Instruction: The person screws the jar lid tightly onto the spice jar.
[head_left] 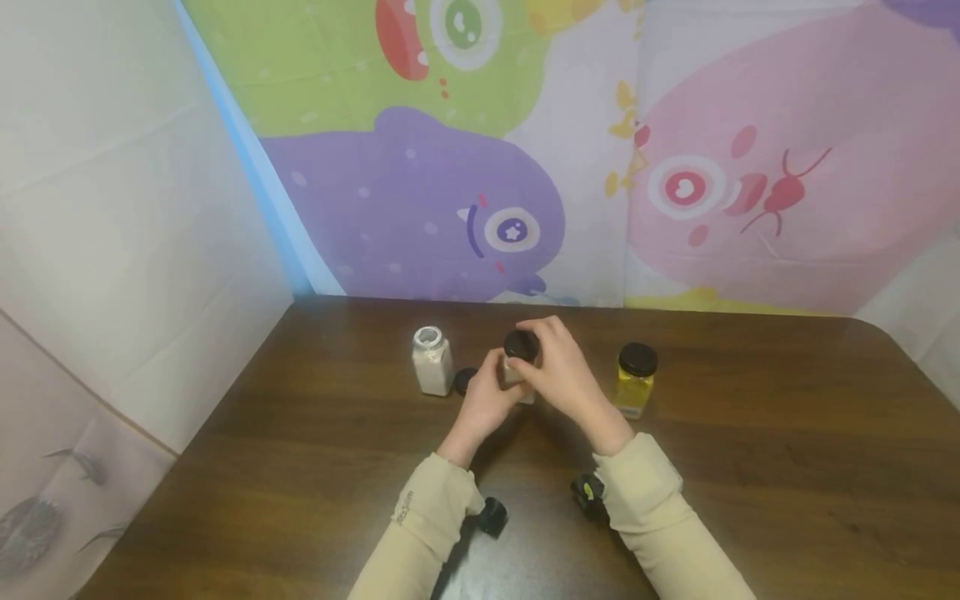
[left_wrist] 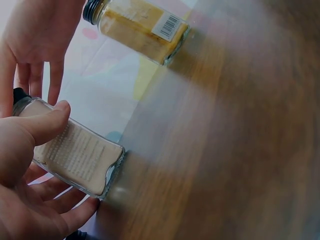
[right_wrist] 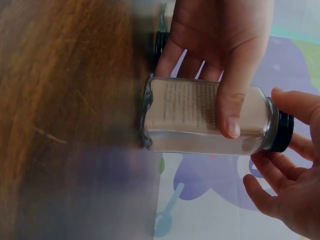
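Upright in the middle of the table stands a square glass jar (right_wrist: 175, 107) of pale powder with printed text on its side. My left hand (head_left: 483, 404) grips the jar's body, thumb across the near face and fingers round the far side. Above it, my right hand (head_left: 566, 375) holds the black lid (right_wrist: 285, 131) between thumb and fingers. The lid sits on the jar's neck. To the left is a similar jar (head_left: 432, 367) of white contents, its mouth uncovered. A loose black lid (head_left: 465, 381) lies beside that jar, partly behind my left hand.
A jar of yellow contents (head_left: 635, 387) with a black lid stands right of my right hand, a barcode label on its side. The brown wooden table (head_left: 300, 500) meets a cartoon-patterned cloth (head_left: 420, 208) at the back and a white wall (head_left: 135, 208) on the left.
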